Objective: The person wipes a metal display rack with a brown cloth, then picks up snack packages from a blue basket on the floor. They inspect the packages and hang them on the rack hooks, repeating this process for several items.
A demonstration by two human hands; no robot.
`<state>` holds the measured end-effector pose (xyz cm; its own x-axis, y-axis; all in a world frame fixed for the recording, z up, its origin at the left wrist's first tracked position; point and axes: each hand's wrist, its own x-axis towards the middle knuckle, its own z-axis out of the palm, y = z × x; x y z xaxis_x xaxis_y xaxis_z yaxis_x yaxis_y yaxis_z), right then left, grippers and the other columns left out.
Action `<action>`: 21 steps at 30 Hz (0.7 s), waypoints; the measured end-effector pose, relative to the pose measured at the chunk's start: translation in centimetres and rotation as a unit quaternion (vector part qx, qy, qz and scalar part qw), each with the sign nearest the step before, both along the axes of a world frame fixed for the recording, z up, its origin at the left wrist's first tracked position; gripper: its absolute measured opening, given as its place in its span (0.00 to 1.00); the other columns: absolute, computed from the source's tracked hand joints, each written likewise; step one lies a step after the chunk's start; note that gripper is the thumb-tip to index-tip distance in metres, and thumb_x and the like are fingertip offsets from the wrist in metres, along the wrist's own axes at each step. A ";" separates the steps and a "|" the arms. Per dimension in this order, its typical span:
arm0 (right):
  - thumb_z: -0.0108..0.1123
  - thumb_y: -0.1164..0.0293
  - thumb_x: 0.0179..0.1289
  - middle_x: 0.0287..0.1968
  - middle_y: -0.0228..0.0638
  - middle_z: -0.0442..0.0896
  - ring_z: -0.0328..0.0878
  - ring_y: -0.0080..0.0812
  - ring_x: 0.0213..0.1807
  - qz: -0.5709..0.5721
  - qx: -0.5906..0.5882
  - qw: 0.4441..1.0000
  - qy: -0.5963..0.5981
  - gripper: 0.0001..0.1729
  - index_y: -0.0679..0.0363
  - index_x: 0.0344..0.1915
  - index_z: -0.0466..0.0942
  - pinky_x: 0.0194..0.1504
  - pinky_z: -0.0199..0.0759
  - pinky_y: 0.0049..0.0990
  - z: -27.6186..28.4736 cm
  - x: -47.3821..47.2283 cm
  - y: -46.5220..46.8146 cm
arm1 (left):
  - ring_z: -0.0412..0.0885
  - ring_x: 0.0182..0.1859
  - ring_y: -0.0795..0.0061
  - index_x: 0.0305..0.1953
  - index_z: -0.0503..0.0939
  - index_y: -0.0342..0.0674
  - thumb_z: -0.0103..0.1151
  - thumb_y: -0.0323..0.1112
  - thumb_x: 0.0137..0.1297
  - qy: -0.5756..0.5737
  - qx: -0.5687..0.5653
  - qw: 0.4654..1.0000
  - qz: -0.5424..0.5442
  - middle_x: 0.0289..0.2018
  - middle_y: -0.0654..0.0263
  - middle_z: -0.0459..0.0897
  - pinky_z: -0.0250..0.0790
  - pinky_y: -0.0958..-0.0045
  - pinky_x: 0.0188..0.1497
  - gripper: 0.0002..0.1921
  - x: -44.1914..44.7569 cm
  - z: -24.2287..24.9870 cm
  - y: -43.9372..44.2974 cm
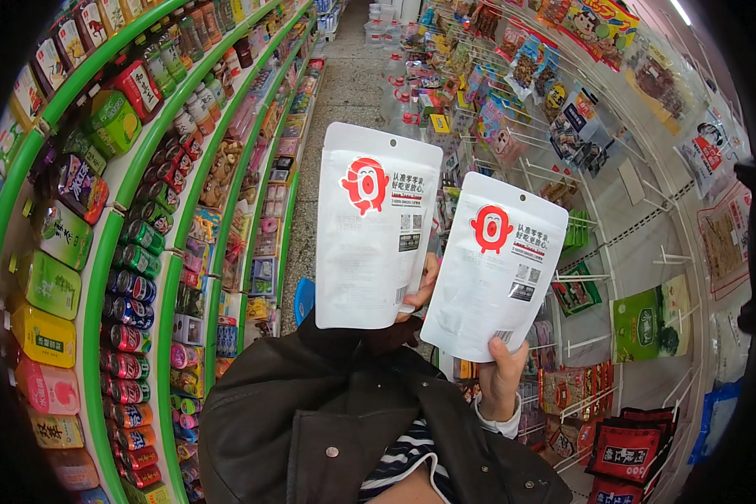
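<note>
Two white snack pouches, each with a red cartoon figure, a hang hole and printed writing, are held up side by side. Fingers of my left hand (423,286) grip the lower right edge of the left pouch (359,264); the rest of that hand is hidden behind the pouches. By its bottom edge, my right hand (505,372) pinches the right pouch (479,283), which tilts to the right. The left pouch is somewhat higher, and their lower parts lie close together.
Green-edged shelves (94,315) with drink cans (130,337), bottles and boxes line the left side. Hanging snack bags (649,321) on wire hooks fill a rack at the right. A speckled floor aisle (346,82) runs ahead, with plastic jugs (403,94) beside it.
</note>
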<state>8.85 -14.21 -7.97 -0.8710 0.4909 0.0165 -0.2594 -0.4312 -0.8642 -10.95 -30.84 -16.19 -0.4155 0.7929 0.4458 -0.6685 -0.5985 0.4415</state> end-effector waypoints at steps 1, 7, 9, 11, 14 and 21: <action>0.66 0.75 0.53 0.49 0.41 0.77 0.75 0.31 0.49 0.004 0.003 1.000 -0.002 0.29 0.73 0.53 0.68 0.54 0.65 0.29 -0.1 -0.1 0.0 | 0.74 0.47 0.80 0.58 0.63 0.32 0.58 0.55 0.60 0.003 -0.008 1.000 0.002 0.46 0.65 0.75 0.67 0.76 0.50 0.36 -0.1 0.1 0.0; 0.65 0.77 0.54 0.47 0.39 0.79 0.75 0.28 0.47 -0.014 0.047 0.999 -0.011 0.23 0.71 0.50 0.71 0.52 0.66 0.27 -0.8 -1.1 -0.2 | 0.73 0.48 0.79 0.59 0.62 0.31 0.60 0.56 0.58 0.057 -0.106 0.992 0.041 0.47 0.65 0.75 0.67 0.76 0.51 0.38 -0.3 1.2 0.7; 0.66 0.76 0.54 0.44 0.37 0.80 0.76 0.26 0.44 -0.014 0.075 0.997 -0.030 0.21 0.70 0.48 0.73 0.49 0.67 0.26 -1.0 -1.3 -0.1 | 0.73 0.48 0.79 0.59 0.62 0.31 0.60 0.56 0.58 0.080 -0.154 0.982 0.071 0.47 0.65 0.75 0.67 0.76 0.52 0.38 -0.3 2.0 0.6; 0.66 0.75 0.54 0.42 0.37 0.81 0.76 0.25 0.42 -0.003 0.101 0.993 -0.060 0.20 0.69 0.47 0.74 0.47 0.68 0.25 -1.2 -1.5 0.1 | 0.74 0.47 0.79 0.58 0.63 0.30 0.63 0.56 0.55 0.108 -0.203 0.967 0.111 0.45 0.65 0.76 0.68 0.77 0.50 0.40 0.4 4.0 0.9; 0.65 0.74 0.56 0.40 0.35 0.81 0.76 0.23 0.39 -0.003 0.151 0.987 -0.061 0.17 0.70 0.45 0.75 0.43 0.69 0.23 -1.9 -2.0 0.0 | 0.75 0.49 0.77 0.58 0.63 0.27 0.69 0.53 0.49 0.151 -0.260 0.944 0.134 0.48 0.62 0.77 0.67 0.74 0.54 0.43 0.8 4.5 1.7; 0.60 0.71 0.61 0.43 0.33 0.79 0.74 0.21 0.42 0.029 0.183 0.981 -0.064 0.18 0.68 0.49 0.72 0.45 0.68 0.22 -1.9 -2.3 -0.3 | 0.77 0.44 0.77 0.50 0.72 0.27 0.61 0.40 0.62 0.106 -0.300 0.928 0.194 0.44 0.62 0.80 0.69 0.76 0.49 0.22 0.8 2.8 2.3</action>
